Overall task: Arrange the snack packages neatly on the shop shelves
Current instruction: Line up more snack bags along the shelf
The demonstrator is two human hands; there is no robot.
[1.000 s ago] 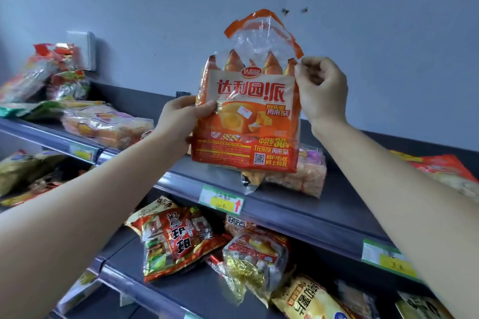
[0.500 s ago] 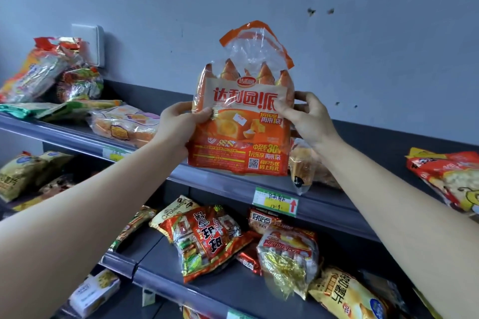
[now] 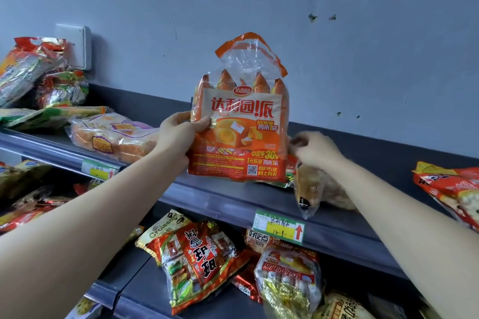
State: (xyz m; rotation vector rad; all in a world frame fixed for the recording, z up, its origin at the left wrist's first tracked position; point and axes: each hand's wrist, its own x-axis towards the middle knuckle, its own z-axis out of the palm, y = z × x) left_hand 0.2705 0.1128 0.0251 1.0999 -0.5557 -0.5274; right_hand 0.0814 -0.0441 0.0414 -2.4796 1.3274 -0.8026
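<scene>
At the upper left of the frame, a heap of crumpled snack bags (image 3: 31,67) leans against the wall below a white wall box (image 3: 75,44). Beside it, on the same upper shelf (image 3: 220,199), a clear bag of orange cakes (image 3: 111,134) lies flat.

Moving right, the left hand (image 3: 178,134) grips the orange pie package (image 3: 241,134) by its left edge. The thumb is pressed across the front and the other fingers are curled behind, out of sight. This package stands upright near the middle of the frame, in front of the wall, with its bottom edge at the level of the upper shelf. I cannot tell if it rests on the shelf or hangs just over it.

Just beside the package's right edge is the right hand (image 3: 315,149). Its fingers are curled and bunched together, but the hand is blurred, so I cannot tell whether they pinch anything. Directly under this hand a clear bag of brown bread (image 3: 318,189) lies on the shelf, its end hanging over the front rail near a green and yellow price tag (image 3: 278,226). At the far right a red snack bag (image 3: 451,189) lies tilted.

On the lower shelf (image 3: 134,292), a croissant bag (image 3: 163,230), a red and green bag (image 3: 199,259) and a bag with gold foil (image 3: 290,274) lie in disorder.
</scene>
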